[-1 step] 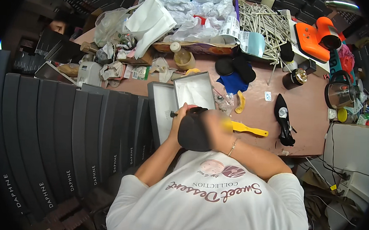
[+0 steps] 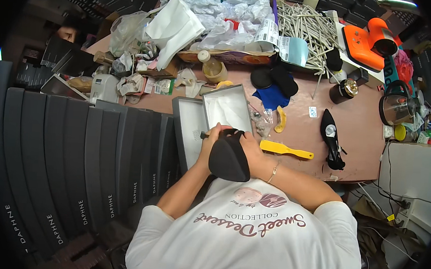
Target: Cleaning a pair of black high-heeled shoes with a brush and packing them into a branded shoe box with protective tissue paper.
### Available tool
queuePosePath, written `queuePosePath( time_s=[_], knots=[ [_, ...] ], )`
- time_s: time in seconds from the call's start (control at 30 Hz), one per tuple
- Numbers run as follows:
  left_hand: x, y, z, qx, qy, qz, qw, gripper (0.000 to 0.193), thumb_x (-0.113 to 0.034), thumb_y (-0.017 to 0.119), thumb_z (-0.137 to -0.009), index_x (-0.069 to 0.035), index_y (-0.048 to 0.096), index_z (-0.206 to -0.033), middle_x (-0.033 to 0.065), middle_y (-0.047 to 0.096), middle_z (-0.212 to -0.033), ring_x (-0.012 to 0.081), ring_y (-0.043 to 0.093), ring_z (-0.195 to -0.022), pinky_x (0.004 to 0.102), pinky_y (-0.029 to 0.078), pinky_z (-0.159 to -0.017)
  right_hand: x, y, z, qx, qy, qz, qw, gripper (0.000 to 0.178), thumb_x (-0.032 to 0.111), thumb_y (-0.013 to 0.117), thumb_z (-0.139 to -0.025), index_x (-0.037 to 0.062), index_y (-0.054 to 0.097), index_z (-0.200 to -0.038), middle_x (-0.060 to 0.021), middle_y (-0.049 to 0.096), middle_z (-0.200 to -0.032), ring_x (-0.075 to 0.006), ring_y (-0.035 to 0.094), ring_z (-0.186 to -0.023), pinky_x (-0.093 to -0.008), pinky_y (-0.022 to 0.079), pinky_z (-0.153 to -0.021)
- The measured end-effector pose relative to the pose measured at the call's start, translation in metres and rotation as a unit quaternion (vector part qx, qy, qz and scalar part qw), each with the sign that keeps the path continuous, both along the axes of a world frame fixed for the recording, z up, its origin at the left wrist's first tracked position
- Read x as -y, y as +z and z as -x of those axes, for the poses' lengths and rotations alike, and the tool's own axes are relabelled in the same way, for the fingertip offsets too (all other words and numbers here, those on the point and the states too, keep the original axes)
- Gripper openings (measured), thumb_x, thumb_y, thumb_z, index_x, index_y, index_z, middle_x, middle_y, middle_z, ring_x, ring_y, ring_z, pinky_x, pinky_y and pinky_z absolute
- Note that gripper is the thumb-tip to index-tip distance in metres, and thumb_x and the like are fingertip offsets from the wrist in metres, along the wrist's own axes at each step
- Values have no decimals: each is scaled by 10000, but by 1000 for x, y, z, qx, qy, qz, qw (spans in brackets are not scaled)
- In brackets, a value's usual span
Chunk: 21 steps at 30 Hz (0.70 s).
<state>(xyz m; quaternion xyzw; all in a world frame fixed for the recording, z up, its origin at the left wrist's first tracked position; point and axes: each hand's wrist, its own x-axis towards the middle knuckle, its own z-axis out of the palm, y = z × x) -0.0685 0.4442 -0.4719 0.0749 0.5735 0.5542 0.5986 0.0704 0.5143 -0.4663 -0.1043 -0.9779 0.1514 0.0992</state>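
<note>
A black pointed shoe [image 2: 229,158] is between my two hands in front of my chest, its toe towards me. Its thin heel seems to stick out leftward past my fingers. My left hand [image 2: 212,140] is closed round the shoe's left side. Against its right side, my right hand [image 2: 252,152] is closed too, its fingertips partly hidden by the shoe. Just right of that hand lies a yellow brush-like tool [image 2: 287,149]. The matching black high-heeled shoe [image 2: 330,140] rests on the table at the right, with pale stuffing inside.
An open grey shoebox [image 2: 227,108] with white paper stands beyond my hands. Stacked dark boxes [image 2: 74,149] fill the left. Behind are a blue cloth [image 2: 273,97], a bottle [image 2: 211,66], a tray of thin sticks [image 2: 307,33] and an orange device [image 2: 366,47]. A glass pot [image 2: 397,109] stands right.
My right hand, blurred before and overlapping the yellow tool, has moved onto the shoe's side and uncovered the tool. The shoe's toe has tilted slightly down and right.
</note>
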Motion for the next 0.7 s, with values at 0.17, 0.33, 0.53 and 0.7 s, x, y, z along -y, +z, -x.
queuePosePath(
  time_s=[0.17,0.33,0.53,0.7],
  knots=[
    [1,-27,46,4,45,-198,979,383,-322,419,-982,13,603,-1021,130,665,-951,215,650,-874,338,515,-845,-24,12,-84,209,-45,-28,976,163,207,598,-776,93,709,-810,-93,600,-849,-264,585,-830,-375,427,-684],
    [-7,-47,32,112,119,-165,973,332,-304,462,-962,-17,617,-1020,120,668,-967,215,652,-896,352,524,-858,-45,59,-53,-173,-56,40,983,254,105,599,-753,52,651,-995,-80,573,-952,-245,551,-874,-366,452,-745],
    [-10,-19,11,-16,-32,-43,998,447,-393,419,-1002,7,614,-1041,102,666,-922,163,635,-795,282,528,-739,-5,13,-24,-31,-39,-98,994,215,211,597,-765,60,688,-888,-59,568,-892,-209,523,-913,-350,373,-731],
    [-2,-53,57,80,81,-167,979,470,-452,403,-977,-45,634,-1026,98,677,-973,228,652,-904,363,517,-861,-24,17,-89,148,-100,45,983,199,181,586,-757,83,680,-902,-69,584,-1001,-208,524,-937,-366,385,-811]
  ],
)
